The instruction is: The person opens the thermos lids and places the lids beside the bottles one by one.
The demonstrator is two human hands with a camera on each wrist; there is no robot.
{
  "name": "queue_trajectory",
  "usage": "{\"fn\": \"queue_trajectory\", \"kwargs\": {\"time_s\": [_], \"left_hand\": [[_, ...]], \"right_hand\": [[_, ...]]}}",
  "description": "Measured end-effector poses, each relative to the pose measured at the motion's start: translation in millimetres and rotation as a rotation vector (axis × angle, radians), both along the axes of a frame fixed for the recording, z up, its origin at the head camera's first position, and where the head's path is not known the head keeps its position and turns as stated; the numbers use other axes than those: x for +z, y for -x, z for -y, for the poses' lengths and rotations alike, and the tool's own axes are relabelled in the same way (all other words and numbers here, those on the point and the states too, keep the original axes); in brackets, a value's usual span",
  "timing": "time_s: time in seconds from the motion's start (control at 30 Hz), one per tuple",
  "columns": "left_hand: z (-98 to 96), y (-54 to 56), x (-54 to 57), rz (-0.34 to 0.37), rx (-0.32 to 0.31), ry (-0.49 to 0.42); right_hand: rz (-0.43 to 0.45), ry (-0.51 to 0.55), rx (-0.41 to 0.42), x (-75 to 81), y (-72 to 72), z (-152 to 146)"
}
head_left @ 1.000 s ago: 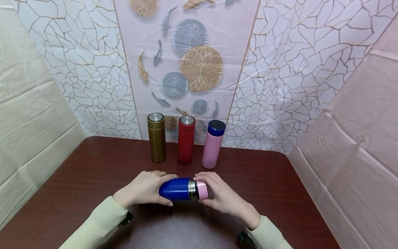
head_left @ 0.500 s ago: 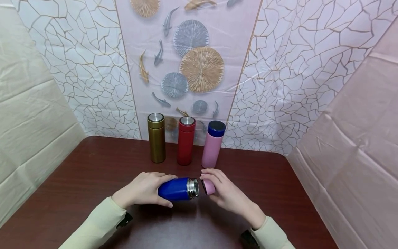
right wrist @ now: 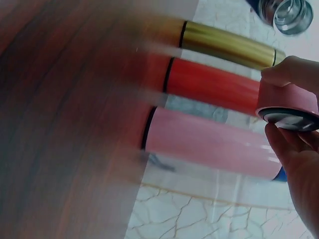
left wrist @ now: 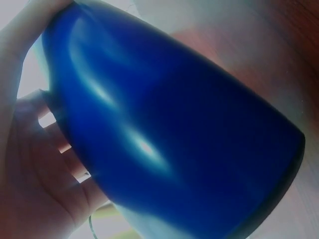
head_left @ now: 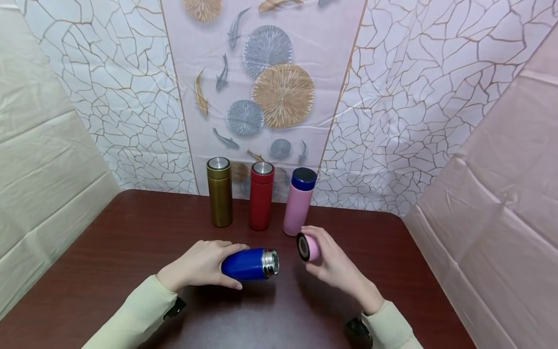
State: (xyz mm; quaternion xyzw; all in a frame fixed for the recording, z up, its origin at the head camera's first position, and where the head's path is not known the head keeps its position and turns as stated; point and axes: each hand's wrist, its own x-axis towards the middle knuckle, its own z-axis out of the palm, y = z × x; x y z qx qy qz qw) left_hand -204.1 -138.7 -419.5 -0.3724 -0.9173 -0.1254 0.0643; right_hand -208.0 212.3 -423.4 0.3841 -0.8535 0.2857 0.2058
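Observation:
My left hand [head_left: 205, 265] grips a blue thermos [head_left: 245, 265], tilted on its side with its bare steel mouth [head_left: 271, 262] facing right. In the left wrist view the blue body [left wrist: 169, 119] fills most of the picture, the palm and fingers behind it. My right hand [head_left: 334, 261] pinches a pink lid [head_left: 312, 247] between thumb and fingers, off to the right of the mouth and apart from it. The lid's dark-rimmed underside faces left in the head view. From the right wrist, the lid [right wrist: 286, 97] shows with its black-rimmed end toward the camera.
At the back of the dark wooden table [head_left: 144, 237] stand a gold thermos [head_left: 221, 201], a red thermos [head_left: 260, 206] and a pink thermos [head_left: 298, 211] with a blue lid [head_left: 303, 179]. The pink one is close behind the right hand. Patterned cloth [head_left: 270, 97] hangs behind them.
The pink lid has come off the blue thermos's mouth and moved right and slightly up with my right hand, turning its underside into view. The left hand and thermos have stayed nearly still.

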Motion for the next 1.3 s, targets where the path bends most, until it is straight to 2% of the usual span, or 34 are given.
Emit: {"fn": "queue_trajectory", "kwargs": {"time_s": [0.23, 0.5, 0.7, 0.87, 1.3], "left_hand": [[0.2, -0.3, 0.2, -0.005, 0.001, 0.002], [1.2, -0.1, -0.7, -0.013, -0.007, -0.009], [2.5, -0.5, -0.6, -0.008, -0.005, -0.015], [2.8, -1.3, 0.2, 0.0, 0.005, -0.023], [-0.2, -1.9, -2.1, 0.016, 0.009, -0.037]], "right_hand": [[0.06, 0.067, -0.082, -2.4, 8.7, -15.8], [0.246, 0.197, -0.267, -0.2, 14.2, -30.2], [0.371, 0.245, -0.391, -3.5, 22.4, -41.4], [0.442, 0.256, -0.445, -10.7, 32.1, -51.0], [0.576, 0.18, -0.561, -36.6, 59.9, -93.3]]}}
